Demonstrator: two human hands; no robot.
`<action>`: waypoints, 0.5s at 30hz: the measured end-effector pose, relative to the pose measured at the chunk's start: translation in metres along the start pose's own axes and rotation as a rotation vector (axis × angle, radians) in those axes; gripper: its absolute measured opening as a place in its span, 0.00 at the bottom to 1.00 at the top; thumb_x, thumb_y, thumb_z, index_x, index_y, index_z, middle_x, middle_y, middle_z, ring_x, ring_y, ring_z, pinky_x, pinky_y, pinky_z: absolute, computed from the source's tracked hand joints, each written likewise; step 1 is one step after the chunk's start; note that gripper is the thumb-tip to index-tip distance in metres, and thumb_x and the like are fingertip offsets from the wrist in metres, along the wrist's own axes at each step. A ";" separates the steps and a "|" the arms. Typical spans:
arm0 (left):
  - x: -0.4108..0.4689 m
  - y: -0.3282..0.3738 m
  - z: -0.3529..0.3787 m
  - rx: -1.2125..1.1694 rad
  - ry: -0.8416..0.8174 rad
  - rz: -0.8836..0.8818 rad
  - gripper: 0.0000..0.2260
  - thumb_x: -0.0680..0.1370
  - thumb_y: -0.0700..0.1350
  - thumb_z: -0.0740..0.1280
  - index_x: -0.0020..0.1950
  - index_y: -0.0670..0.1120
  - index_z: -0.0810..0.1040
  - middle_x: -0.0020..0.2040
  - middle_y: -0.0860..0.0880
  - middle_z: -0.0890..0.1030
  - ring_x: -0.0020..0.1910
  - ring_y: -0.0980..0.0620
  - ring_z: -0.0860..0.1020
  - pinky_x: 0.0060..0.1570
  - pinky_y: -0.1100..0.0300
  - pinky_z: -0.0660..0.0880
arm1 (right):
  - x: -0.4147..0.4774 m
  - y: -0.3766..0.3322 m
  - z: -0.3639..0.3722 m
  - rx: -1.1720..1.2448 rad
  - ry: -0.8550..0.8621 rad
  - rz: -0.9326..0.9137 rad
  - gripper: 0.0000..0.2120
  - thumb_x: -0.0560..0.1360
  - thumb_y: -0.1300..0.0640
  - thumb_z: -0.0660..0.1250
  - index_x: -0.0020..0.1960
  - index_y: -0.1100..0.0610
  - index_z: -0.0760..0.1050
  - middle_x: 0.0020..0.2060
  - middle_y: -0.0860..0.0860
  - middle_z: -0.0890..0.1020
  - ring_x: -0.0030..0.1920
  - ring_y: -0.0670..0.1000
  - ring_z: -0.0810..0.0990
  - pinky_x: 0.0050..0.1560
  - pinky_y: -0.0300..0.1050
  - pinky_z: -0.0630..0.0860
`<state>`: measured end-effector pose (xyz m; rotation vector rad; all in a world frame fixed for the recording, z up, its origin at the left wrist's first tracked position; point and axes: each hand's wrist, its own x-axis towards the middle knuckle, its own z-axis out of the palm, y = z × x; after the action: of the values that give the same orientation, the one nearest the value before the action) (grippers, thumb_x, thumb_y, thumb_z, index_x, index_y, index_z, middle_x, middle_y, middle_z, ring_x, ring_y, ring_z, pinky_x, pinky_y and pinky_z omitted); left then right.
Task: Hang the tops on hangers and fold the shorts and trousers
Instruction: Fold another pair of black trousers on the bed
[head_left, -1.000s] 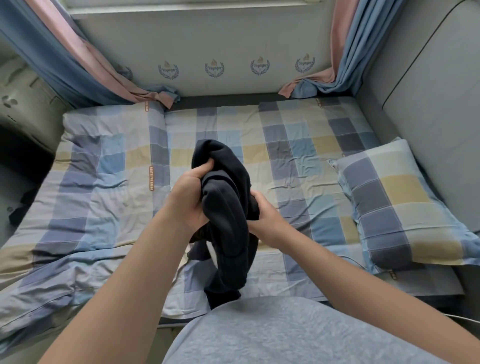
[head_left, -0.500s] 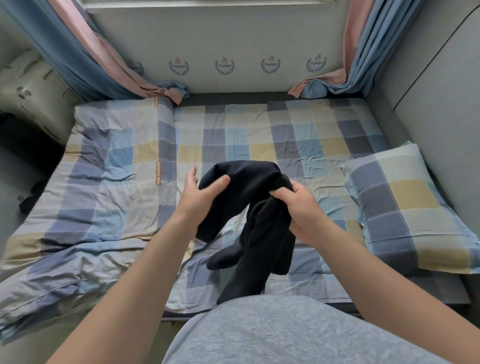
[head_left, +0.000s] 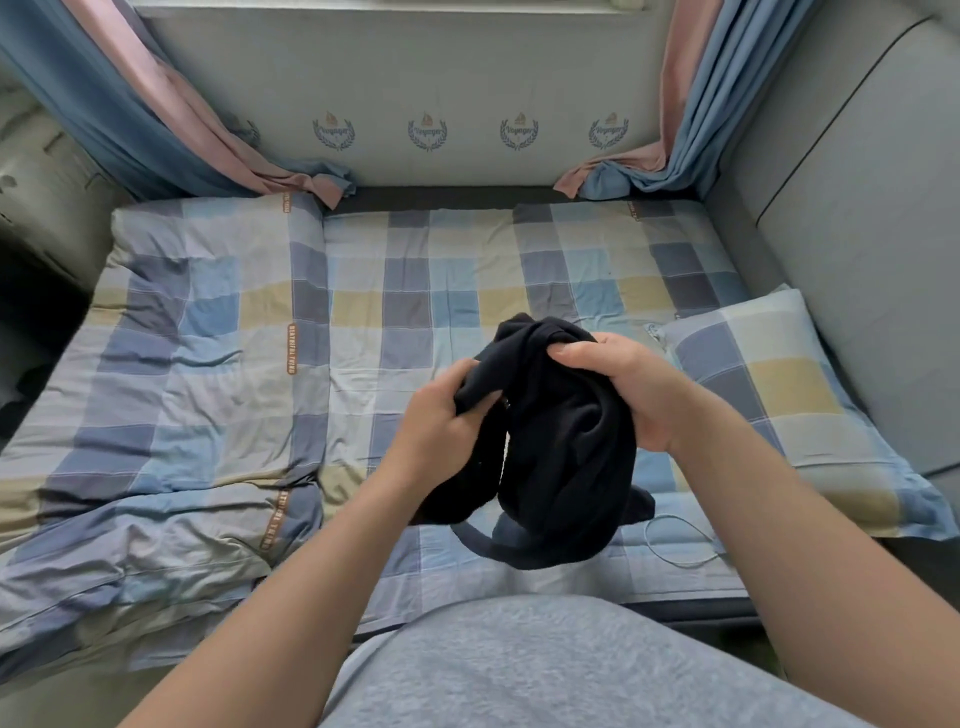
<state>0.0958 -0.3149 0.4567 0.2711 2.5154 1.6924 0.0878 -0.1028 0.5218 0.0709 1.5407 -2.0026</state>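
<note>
On the left, a checked quilt (head_left: 171, 395) lies rumpled on the bed (head_left: 431, 291). The left hand (head_left: 441, 423) was pinching a stretched edge half a second ago, and now its grip is curled round a fold of the black garment (head_left: 566, 452). The cloth was drawn out between the hands then. It is bunched into a lump again now and hangs in the air just above the bed, a loop dangling beneath. The right hand (head_left: 626, 395) has its grip clamped over the top. I judge they are turning it to find an opening — nothing is hung or folded yet. It looks soft, thick and limp; whether it is a top or shorts I cannot tell.
</note>
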 end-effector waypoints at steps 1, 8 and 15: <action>0.003 0.000 -0.005 -0.086 -0.024 -0.036 0.07 0.80 0.44 0.65 0.56 0.45 0.79 0.48 0.41 0.82 0.50 0.42 0.80 0.52 0.42 0.76 | -0.002 -0.003 -0.004 -0.063 0.006 -0.002 0.11 0.75 0.55 0.68 0.54 0.60 0.83 0.51 0.60 0.85 0.50 0.57 0.85 0.47 0.46 0.82; 0.016 0.008 -0.033 -0.370 -0.045 -0.288 0.15 0.83 0.48 0.63 0.44 0.60 0.86 0.44 0.55 0.87 0.43 0.58 0.85 0.38 0.68 0.78 | 0.001 -0.011 -0.016 -0.432 0.243 -0.103 0.13 0.76 0.58 0.73 0.59 0.53 0.80 0.52 0.53 0.86 0.52 0.53 0.86 0.55 0.47 0.82; 0.032 0.026 -0.050 -0.424 0.252 -0.621 0.14 0.82 0.54 0.65 0.53 0.43 0.80 0.42 0.49 0.84 0.40 0.51 0.83 0.35 0.59 0.77 | -0.005 0.001 0.015 -0.728 0.361 -0.439 0.15 0.76 0.56 0.72 0.62 0.49 0.76 0.58 0.44 0.80 0.58 0.44 0.79 0.60 0.46 0.78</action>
<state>0.0577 -0.3443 0.5008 -0.7148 1.9751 1.9719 0.0971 -0.1142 0.5274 -0.2289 2.6189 -1.6497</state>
